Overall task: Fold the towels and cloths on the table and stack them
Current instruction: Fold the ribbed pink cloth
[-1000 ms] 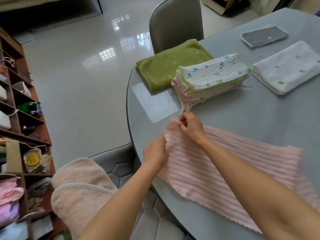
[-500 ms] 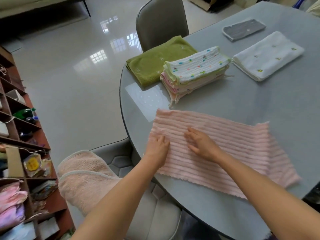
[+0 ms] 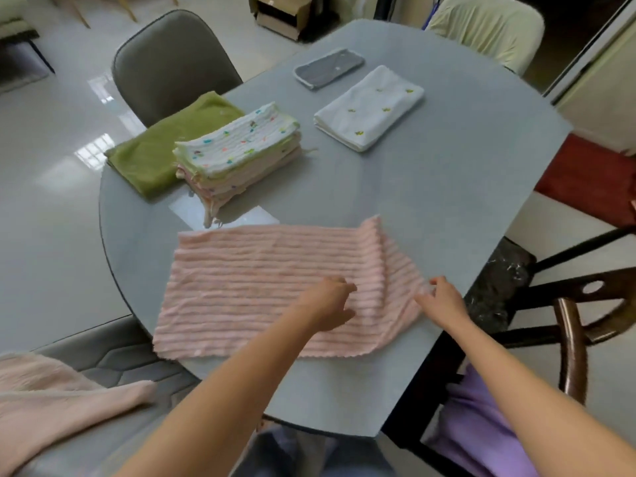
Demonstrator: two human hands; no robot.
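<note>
Both hands have slid from the pink ribbed towel's [image 3: 261, 284] left end to its right, left hand [image 3: 328, 306] resting loosely, right hand [image 3: 442, 299] pinching the rumpled edge, ready to fold it across the table [image 3: 430, 201]

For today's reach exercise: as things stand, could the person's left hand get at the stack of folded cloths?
Probably yes. The left hand rests on the pink towel, and only bare table lies between that towel and the stack of folded cloths. Nothing stands in the way.
</note>
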